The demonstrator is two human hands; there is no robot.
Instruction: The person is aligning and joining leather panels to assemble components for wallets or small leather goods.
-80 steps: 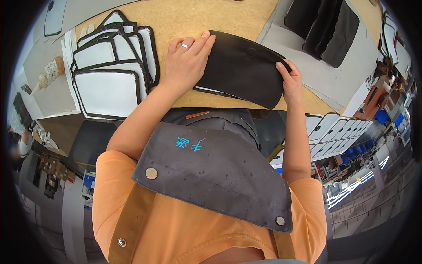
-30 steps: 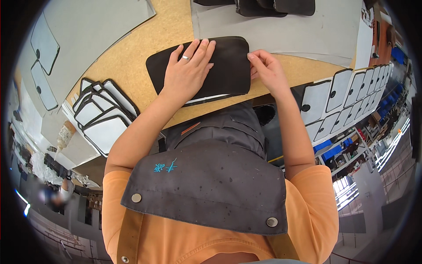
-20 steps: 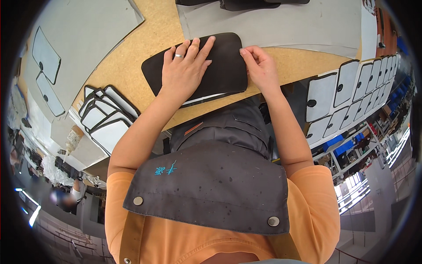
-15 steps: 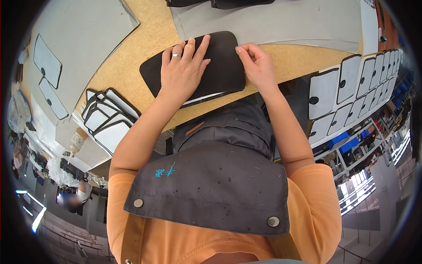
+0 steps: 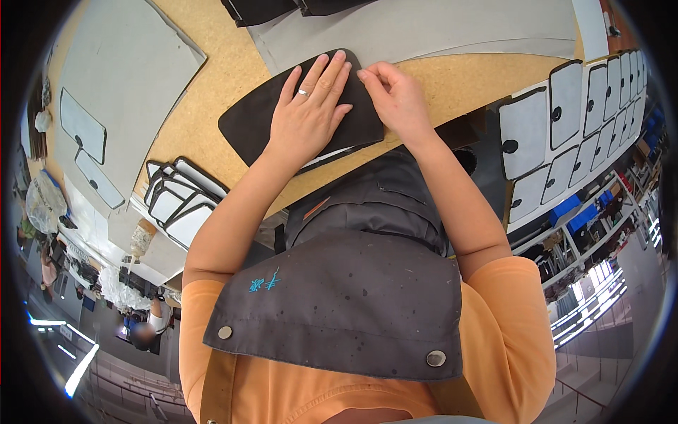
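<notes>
A black, smooth panel (image 5: 254, 116) with rounded corners lies at the near edge of the table, and a strip of white shows under its near edge. My left hand (image 5: 307, 113), with a ring on one finger, rests flat on top of it, fingers stretched toward the far right corner. At the panel's right edge, my right hand (image 5: 395, 95) is closed, thumb and forefinger pinching the edge near that corner. The fingertips partly hide what lies between them.
Black-rimmed white panels (image 5: 169, 201) are piled to the left, and two more lie on a grey sheet (image 5: 134, 63). A bottle (image 5: 143, 237) stands nearby. Rows of white panels (image 5: 524, 131) with black spots line the right. Black pieces (image 5: 261, 10) lie at the far edge.
The whole view has shifted slightly. My left hand has slid toward the panel's far right corner, its fingers straighter. My right hand stays pinched at the right edge.
</notes>
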